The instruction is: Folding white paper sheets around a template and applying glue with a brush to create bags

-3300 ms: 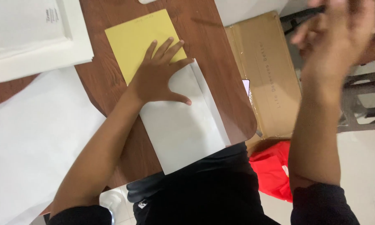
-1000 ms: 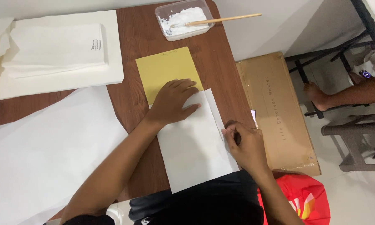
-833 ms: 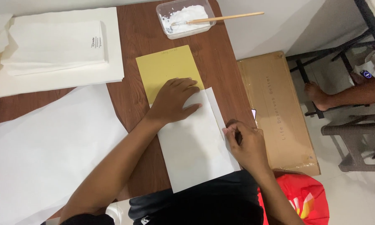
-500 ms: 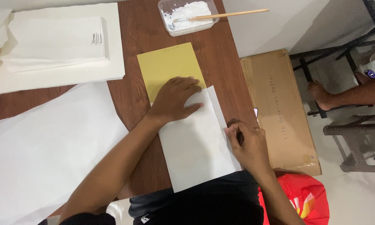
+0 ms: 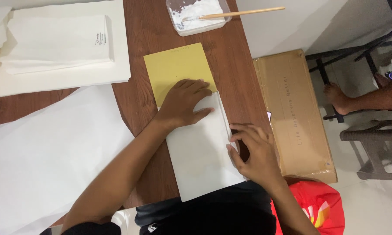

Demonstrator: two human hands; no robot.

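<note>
Far left on the brown bench (image 5: 144,109) there's a big loose sheet of white paper (image 5: 52,161), with a stack of folded white sheets (image 5: 59,41) above it near the back edge. Moving over, a yellow card (image 5: 174,67) lies flat, and overlapping its near end is the white folded paper (image 5: 200,152), which runs down to the front edge of the bench. The left hand (image 5: 185,104) lies palm-down right where yellow meets white, fingers spread apart and flat, pinning both. At the back sits a clear tub of white paste (image 5: 198,15) with a wooden-handled brush (image 5: 235,13) resting in it. The right hand (image 5: 257,150) is on the white paper's right edge, fingers curled together, pressing the folded strip there. Further right, a cardboard box (image 5: 294,113) lies on the floor.
</note>
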